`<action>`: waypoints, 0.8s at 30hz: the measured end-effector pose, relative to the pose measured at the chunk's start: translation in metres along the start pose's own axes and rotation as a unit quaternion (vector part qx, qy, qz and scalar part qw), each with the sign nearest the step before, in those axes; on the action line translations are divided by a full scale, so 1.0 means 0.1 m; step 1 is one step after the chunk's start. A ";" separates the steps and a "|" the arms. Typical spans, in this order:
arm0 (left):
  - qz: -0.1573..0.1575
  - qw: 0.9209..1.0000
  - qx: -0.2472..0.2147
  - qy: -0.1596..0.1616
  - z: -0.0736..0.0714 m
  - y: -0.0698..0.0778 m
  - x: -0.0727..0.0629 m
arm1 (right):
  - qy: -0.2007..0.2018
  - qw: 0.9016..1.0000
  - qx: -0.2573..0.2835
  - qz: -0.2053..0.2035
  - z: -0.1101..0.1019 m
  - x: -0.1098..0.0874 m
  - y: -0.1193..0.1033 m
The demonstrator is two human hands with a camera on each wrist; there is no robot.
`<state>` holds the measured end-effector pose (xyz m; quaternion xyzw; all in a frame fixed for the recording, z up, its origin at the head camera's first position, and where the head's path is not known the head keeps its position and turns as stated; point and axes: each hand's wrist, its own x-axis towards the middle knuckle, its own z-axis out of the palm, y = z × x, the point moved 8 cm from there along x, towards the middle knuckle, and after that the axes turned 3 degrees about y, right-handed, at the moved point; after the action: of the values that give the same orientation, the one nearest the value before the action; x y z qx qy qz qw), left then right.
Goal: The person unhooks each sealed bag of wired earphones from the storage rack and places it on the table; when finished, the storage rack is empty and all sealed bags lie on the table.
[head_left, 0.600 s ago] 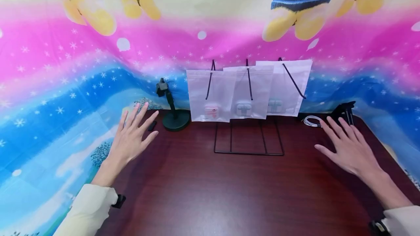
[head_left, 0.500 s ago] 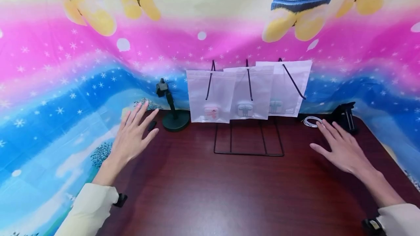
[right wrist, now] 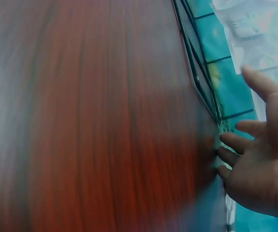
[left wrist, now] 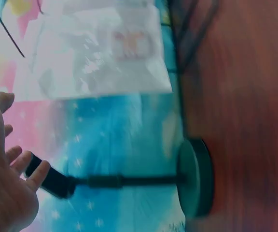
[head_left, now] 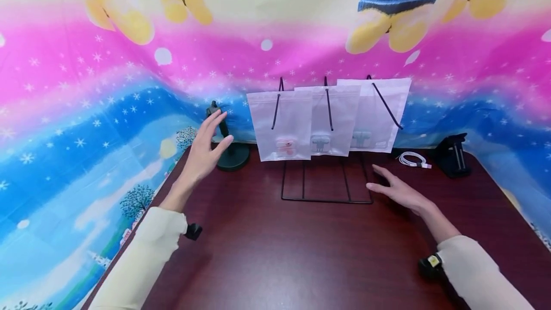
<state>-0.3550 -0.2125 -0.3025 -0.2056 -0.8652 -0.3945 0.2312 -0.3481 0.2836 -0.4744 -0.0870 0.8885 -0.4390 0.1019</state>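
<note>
Three white zip pouches hang side by side from the hooks of a black wire rack (head_left: 327,200). A pink earphone set shows through the left pouch (head_left: 280,114); pale earphone sets show through the middle pouch (head_left: 340,109) and the right pouch (head_left: 383,104). My left hand (head_left: 205,149) is raised in front of a black stand (head_left: 232,158), its fingers extended and holding nothing. Between its thumb and the left pouch there is a gap. Low by the rack's right side is my right hand (head_left: 400,190), thumb and fingers apart, also holding nothing.
A coiled white cable (head_left: 413,160) and a black folding holder (head_left: 452,154) lie at the back right of the dark wooden table (head_left: 301,252). A printed cloth (head_left: 241,51) hangs behind everything. Both wrists carry black cameras.
My left hand has moved right and now overlaps the black stand. My right hand has moved left, uncovering the cable and holder. The left pouch's lower end has shifted slightly right.
</note>
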 end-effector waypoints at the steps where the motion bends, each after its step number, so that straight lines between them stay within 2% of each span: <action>1: -0.006 1.000 -0.014 -0.002 0.03 0.02 0.05 | -0.005 1.000 0.000 -0.002 0.04 0.03 0.00; 7: -0.052 0.996 -0.078 -0.009 0.13 0.09 0.27 | -0.038 0.998 -0.050 -0.031 0.19 0.12 -0.02; 12: -0.073 0.991 -0.113 -0.016 0.20 0.15 0.43 | -0.041 0.994 -0.083 -0.057 0.16 0.15 0.02; 19: -0.080 0.987 -0.136 -0.024 0.37 0.24 0.65 | -0.034 0.996 -0.059 -0.052 0.15 0.13 0.08; 24: -0.091 0.986 -0.143 -0.005 0.45 0.26 0.74 | -0.023 0.998 -0.043 -0.049 0.16 0.11 0.08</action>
<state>-0.4114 -0.1492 -0.2717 -0.1595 -0.8160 -0.5327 0.1580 -0.3553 0.2733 -0.4911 -0.1450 0.8985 -0.4028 0.0970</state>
